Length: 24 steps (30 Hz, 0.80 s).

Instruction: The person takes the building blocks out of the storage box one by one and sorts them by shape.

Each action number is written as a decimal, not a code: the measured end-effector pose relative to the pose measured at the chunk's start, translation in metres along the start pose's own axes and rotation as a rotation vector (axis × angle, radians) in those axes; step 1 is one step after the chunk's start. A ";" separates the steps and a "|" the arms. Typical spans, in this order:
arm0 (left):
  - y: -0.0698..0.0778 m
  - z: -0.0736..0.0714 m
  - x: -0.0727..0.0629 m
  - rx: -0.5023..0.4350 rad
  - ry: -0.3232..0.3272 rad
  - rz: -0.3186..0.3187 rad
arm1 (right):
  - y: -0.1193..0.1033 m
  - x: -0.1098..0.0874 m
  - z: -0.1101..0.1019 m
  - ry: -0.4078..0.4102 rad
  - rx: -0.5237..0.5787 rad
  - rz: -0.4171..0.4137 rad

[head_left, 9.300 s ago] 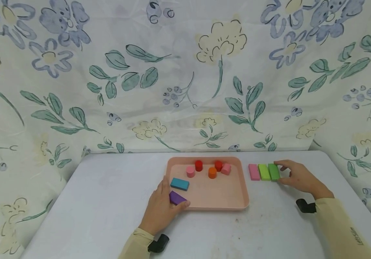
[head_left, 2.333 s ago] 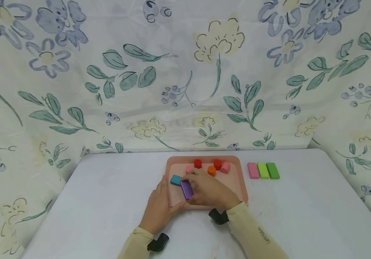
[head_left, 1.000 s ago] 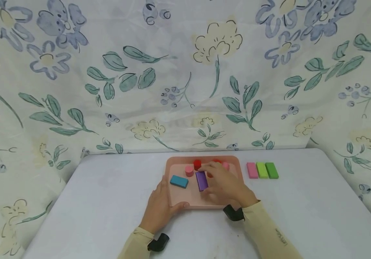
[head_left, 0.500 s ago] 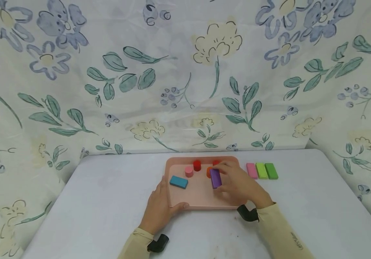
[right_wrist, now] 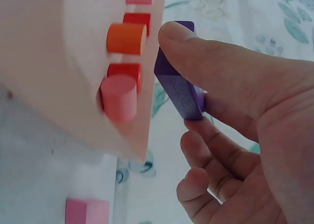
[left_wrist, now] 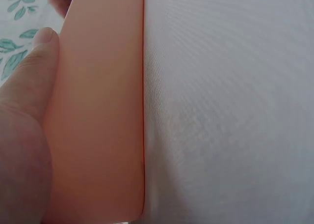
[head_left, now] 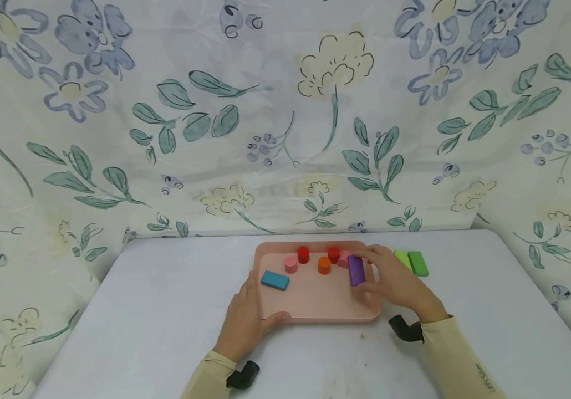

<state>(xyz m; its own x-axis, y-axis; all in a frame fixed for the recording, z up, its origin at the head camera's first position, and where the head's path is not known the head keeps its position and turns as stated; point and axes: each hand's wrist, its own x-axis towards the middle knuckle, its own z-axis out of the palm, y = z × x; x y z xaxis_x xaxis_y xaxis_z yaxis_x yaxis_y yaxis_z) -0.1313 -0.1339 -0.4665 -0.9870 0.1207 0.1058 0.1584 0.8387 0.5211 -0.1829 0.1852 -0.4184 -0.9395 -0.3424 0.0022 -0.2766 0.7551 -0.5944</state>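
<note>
See the right hand [head_left: 395, 280] pinching the purple block [head_left: 357, 270] between thumb and fingertips, other fingers loosely bent, over the right end of the tray [head_left: 315, 320], near the worktop's [head_left: 190, 310] far edge. Best lift high enough to clear the rim and the pink cylinder [head_left: 345, 259] just beside. Steady the tray with the left hand [head_left: 248, 321], fingers straight along its left side, thumb at the near rim, curled round nothing. Count one purple block; in the tray, two red cylinders [head_left: 303, 255], two pink, one orange cylinder [head_left: 324, 265], one blue block [head_left: 275, 280]; toward the worktop's far right corner, one lime block [head_left: 402, 259], one green block [head_left: 418, 264], one pink block [right_wrist: 87, 211], part-seen from the right wrist.
</note>
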 end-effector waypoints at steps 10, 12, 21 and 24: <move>-0.001 0.000 0.000 0.008 -0.005 -0.002 | 0.021 -0.009 -0.015 0.033 -0.013 -0.027; -0.001 0.000 0.000 0.005 -0.008 -0.004 | 0.024 -0.012 -0.018 0.047 -0.025 -0.032; -0.001 0.000 0.000 0.003 -0.017 -0.009 | 0.044 -0.020 -0.031 0.088 -0.053 -0.001; -0.002 0.000 0.000 0.002 -0.015 -0.009 | 0.053 -0.021 -0.035 0.095 -0.075 -0.006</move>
<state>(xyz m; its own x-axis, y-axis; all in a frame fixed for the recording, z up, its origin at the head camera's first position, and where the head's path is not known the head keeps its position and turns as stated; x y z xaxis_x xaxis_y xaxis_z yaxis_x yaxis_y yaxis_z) -0.1318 -0.1353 -0.4675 -0.9888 0.1209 0.0880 0.1491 0.8411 0.5199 -0.1845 0.2516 -0.4217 -0.9517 -0.2954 0.0841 -0.2935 0.7939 -0.5325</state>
